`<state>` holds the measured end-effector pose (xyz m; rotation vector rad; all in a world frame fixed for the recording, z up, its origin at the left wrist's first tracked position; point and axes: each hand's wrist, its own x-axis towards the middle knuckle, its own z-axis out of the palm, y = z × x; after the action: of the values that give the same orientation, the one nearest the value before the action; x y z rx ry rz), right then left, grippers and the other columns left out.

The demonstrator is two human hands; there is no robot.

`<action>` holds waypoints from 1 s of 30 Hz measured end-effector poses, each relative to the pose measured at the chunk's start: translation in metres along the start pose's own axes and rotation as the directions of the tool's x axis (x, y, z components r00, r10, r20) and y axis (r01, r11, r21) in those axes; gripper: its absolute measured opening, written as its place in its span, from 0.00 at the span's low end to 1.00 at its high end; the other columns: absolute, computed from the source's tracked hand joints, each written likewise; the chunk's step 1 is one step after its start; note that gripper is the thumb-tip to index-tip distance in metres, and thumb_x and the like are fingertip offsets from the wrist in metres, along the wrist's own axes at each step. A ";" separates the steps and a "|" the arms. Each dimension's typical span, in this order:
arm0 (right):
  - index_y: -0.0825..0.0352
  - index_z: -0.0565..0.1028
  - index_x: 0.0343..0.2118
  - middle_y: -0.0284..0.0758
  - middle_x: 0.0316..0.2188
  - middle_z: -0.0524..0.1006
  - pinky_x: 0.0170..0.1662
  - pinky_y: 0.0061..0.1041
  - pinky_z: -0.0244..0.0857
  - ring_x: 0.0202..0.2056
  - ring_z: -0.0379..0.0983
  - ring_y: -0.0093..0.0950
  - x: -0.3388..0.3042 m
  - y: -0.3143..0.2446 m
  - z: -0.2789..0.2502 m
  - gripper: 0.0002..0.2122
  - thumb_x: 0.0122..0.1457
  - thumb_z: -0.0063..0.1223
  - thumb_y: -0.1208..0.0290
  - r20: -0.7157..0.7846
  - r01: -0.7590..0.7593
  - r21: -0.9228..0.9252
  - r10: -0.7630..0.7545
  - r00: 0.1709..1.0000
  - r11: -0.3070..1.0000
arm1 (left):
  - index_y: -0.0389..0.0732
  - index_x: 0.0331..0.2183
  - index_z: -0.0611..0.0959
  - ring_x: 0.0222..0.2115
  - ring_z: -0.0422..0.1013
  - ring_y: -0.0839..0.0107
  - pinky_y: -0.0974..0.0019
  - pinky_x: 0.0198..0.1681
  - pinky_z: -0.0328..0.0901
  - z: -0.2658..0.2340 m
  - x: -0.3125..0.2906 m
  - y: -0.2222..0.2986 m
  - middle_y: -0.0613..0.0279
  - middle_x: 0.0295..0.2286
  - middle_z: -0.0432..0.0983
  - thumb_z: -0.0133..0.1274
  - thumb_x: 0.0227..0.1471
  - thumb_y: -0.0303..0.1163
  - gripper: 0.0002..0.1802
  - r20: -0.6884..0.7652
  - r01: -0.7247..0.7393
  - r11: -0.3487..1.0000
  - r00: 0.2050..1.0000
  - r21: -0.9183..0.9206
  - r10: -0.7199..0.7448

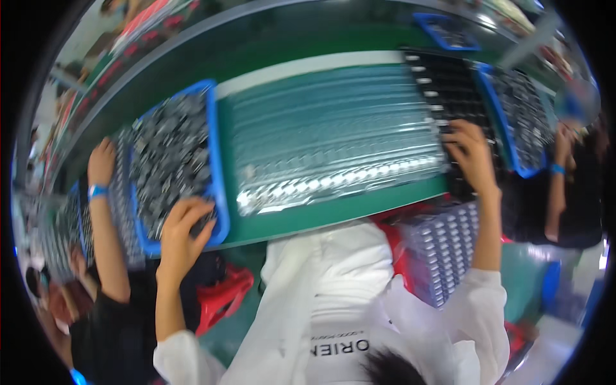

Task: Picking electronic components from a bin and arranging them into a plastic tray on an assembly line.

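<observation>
My left hand (184,228) is over the near right corner of a blue bin (218,167), its fingers curled toward the thumb. The bin is heaped with small dark grey parts (172,151). Whatever lies between those fingertips is too blurred to name. My right hand (473,154) bends its fingers at the right edge of a clear plastic tray (333,128) with rows of ridges, beside a black slotted tray (452,86). Its fingertips are closed in, and any small thing in them cannot be made out.
Green worktop (346,205) borders the clear tray. Another blue bin of dark parts (523,119) stands right, and a smaller blue bin (447,32) farther back. Stacked clear trays (443,250) sit below the table edge. Co-workers' arms (106,212) show on both sides.
</observation>
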<state>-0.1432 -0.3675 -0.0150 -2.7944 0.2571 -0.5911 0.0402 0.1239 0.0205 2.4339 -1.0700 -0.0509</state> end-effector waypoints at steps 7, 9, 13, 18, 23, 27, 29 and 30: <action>0.67 0.76 0.41 0.39 0.45 0.71 0.49 0.27 0.62 0.47 0.68 0.36 0.010 -0.141 0.032 0.14 0.49 0.53 0.83 0.124 0.012 0.435 -0.073 0.990 0.900 | 0.37 0.32 0.83 0.33 0.72 0.70 0.71 0.37 0.66 0.017 0.005 -0.021 0.59 0.40 0.71 0.59 0.43 0.20 0.09 -0.311 0.168 0.954 0.919 -0.249 -0.243; 0.66 0.76 0.41 0.39 0.43 0.71 0.47 0.29 0.62 0.45 0.68 0.35 0.016 -0.196 0.076 0.15 0.49 0.55 0.82 0.102 0.127 0.652 -0.253 0.962 0.747 | 0.35 0.31 0.82 0.35 0.71 0.74 0.73 0.35 0.66 0.015 0.005 -0.021 0.57 0.42 0.72 0.58 0.44 0.20 0.07 -0.462 0.137 0.978 0.865 -0.156 -0.195; 0.67 0.76 0.42 0.39 0.38 0.71 0.43 0.33 0.61 0.40 0.67 0.38 0.019 -0.254 0.114 0.16 0.48 0.57 0.80 -0.041 0.294 0.479 -0.313 0.949 0.827 | 0.35 0.28 0.80 0.40 0.73 0.58 0.63 0.41 0.67 0.018 0.011 -0.016 0.52 0.41 0.75 0.57 0.43 0.20 0.05 -0.591 0.069 0.991 0.797 -0.118 -0.125; 0.69 0.76 0.33 0.37 0.34 0.72 0.42 0.36 0.59 0.38 0.67 0.37 0.019 -0.264 0.131 0.09 0.46 0.58 0.79 -0.141 0.254 0.469 -0.212 0.967 0.846 | 0.33 0.26 0.76 0.32 0.73 0.68 0.69 0.36 0.67 0.031 0.016 -0.013 0.53 0.41 0.75 0.57 0.43 0.18 0.05 -0.611 0.088 0.934 0.734 -0.345 -0.295; 0.68 0.75 0.29 0.38 0.31 0.75 0.38 0.32 0.61 0.35 0.69 0.36 0.023 -0.271 0.124 0.07 0.45 0.59 0.82 -0.205 0.305 0.461 -0.234 0.950 0.833 | 0.33 0.29 0.78 0.24 0.69 0.78 0.74 0.29 0.66 0.022 0.026 -0.015 0.56 0.40 0.76 0.58 0.43 0.19 0.07 -0.627 0.066 0.918 0.711 -0.391 -0.318; 0.70 0.76 0.29 0.38 0.32 0.75 0.37 0.27 0.69 0.35 0.74 0.33 0.027 -0.270 0.116 0.07 0.46 0.56 0.86 -0.092 0.136 0.717 -0.101 0.991 0.683 | 0.34 0.33 0.82 0.31 0.74 0.74 0.74 0.35 0.70 0.016 0.026 -0.015 0.55 0.42 0.75 0.57 0.45 0.19 0.08 -0.580 0.079 0.903 0.742 -0.422 -0.336; 0.71 0.76 0.30 0.38 0.35 0.75 0.37 0.22 0.73 0.36 0.74 0.27 0.031 -0.260 0.109 0.06 0.48 0.54 0.87 0.033 -0.059 0.856 0.060 0.998 0.513 | 0.33 0.34 0.82 0.36 0.75 0.71 0.72 0.39 0.71 0.018 0.022 -0.005 0.55 0.45 0.72 0.57 0.47 0.19 0.09 -0.483 0.050 0.812 0.782 -0.581 -0.394; 0.71 0.76 0.32 0.38 0.37 0.74 0.36 0.20 0.74 0.37 0.74 0.24 0.034 -0.255 0.098 0.08 0.49 0.53 0.88 0.046 -0.068 0.851 0.056 0.997 0.520 | 0.32 0.35 0.82 0.37 0.74 0.71 0.71 0.39 0.71 0.022 0.021 0.003 0.55 0.47 0.70 0.56 0.48 0.20 0.08 -0.400 -0.024 0.680 0.823 -0.733 -0.403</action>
<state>-0.0416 -0.1117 -0.0125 -1.7932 0.0265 -0.4885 0.0484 0.0982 0.0057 1.6584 -0.3891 0.1205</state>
